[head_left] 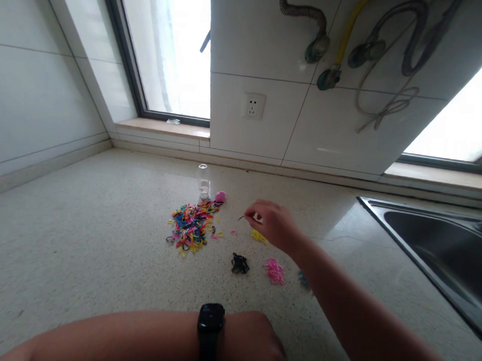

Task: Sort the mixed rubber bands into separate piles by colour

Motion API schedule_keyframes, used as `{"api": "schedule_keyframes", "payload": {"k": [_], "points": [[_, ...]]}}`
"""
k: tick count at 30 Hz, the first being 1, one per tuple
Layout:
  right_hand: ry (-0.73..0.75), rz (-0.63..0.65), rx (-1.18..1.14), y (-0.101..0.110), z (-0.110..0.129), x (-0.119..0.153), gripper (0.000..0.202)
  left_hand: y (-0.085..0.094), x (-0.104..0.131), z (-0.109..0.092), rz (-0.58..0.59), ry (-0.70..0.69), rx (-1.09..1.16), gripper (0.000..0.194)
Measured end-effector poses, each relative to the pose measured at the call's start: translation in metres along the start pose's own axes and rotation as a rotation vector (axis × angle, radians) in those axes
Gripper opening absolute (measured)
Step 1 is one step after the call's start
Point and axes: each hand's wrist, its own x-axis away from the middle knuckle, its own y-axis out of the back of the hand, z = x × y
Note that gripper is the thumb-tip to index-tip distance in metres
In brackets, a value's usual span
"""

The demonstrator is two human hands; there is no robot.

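A small black rubber band (241, 218) is pinched between thumb and forefinger of my right hand (271, 222), held over the counter. Beneath that hand lies a yellow pile of rubber bands (258, 236), partly covered. Nearer to me are a black pile (240, 263), a pink pile (274, 271) and a blue pile (303, 279), the last half hidden by my right forearm. Left of them spreads a large mixed-colour heap of rubber bands (191, 228). My left hand (253, 343) rests low at the front, a black watch on its wrist; its fingers are hidden.
Behind the heap are a clear plastic container (203, 182) and a small pink object (220, 196). A steel sink (431, 245) is set into the speckled counter (93, 258) on the right. The tiled wall has a socket (254, 106) and hoses.
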Motion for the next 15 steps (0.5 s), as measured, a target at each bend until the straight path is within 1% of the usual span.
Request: {"api": "schedule_keyframes", "payload": {"k": [2,5,7,9,12,15], "points": [[-0.089,-0.088,-0.162,0.008,-0.008,0.018,0.012,-0.002,0.001,0.001,-0.015,0.002,0.004,0.008],[-0.272,-0.168,-0.454,0.014,-0.017,0.043,0.018,-0.003,0.001,0.001,-0.021,0.009,-0.001,0.006],[-0.421,-0.230,-0.665,0.014,-0.023,0.056,0.024,-0.004,0.001,0.002,-0.013,0.009,-0.015,0.005],[-0.536,-0.307,-0.849,0.011,-0.029,0.064,0.028,-0.003,-0.001,0.002,-0.009,0.008,-0.031,0.005],[-0.599,-0.367,-1.041,0.004,-0.037,0.066,0.031,-0.002,-0.002,0.001,-0.010,0.012,-0.036,0.005],[-0.607,-0.370,-1.137,0.001,-0.040,0.065,0.030,-0.001,-0.003,0.001,-0.014,0.012,-0.013,0.006]]}}
